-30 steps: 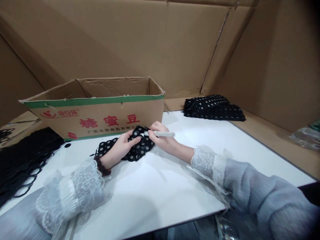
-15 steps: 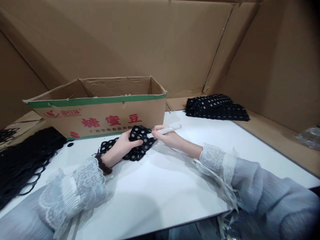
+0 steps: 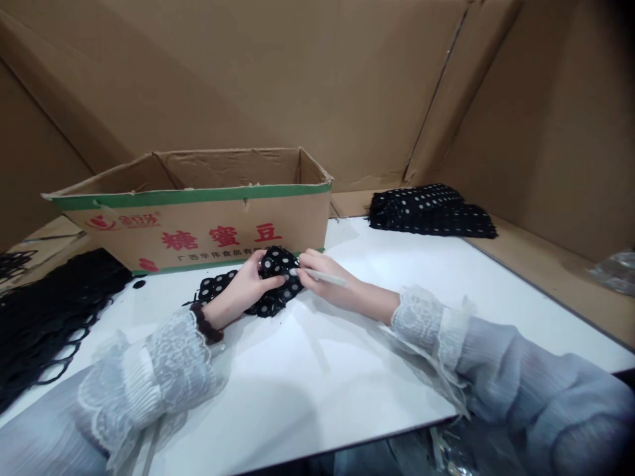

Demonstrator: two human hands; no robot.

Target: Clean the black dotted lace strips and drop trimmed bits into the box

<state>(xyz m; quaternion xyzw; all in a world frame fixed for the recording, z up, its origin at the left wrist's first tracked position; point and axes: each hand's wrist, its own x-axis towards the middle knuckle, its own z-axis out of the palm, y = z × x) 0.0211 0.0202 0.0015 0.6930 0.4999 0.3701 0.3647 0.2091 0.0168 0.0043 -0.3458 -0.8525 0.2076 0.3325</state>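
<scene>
My left hand point(image 3: 247, 285) is closed on a piece of black fabric with pale dots point(image 3: 273, 265), thumb on top, near the front of the cardboard box. Part of the fabric trails out to the left behind my wrist. Between the fingers of my right hand point(image 3: 331, 275) is a slim white pen-like tool point(image 3: 325, 277). Its tip meets the dotted fabric close to my left thumb. What exactly the tip is cannot be made out.
Behind my hands stands an open cardboard box point(image 3: 218, 225) with red lettering and a green rim. Folded dotted black fabric point(image 3: 430, 210) lies at the back right. Black looped material point(image 3: 47, 317) covers the left side of the white table point(image 3: 278, 396). Cardboard walls surround the table.
My right hand has turned the white tool, so its rear end now points lower and towards me. The tip has moved slightly left on the fabric. My left hand keeps its hold.
</scene>
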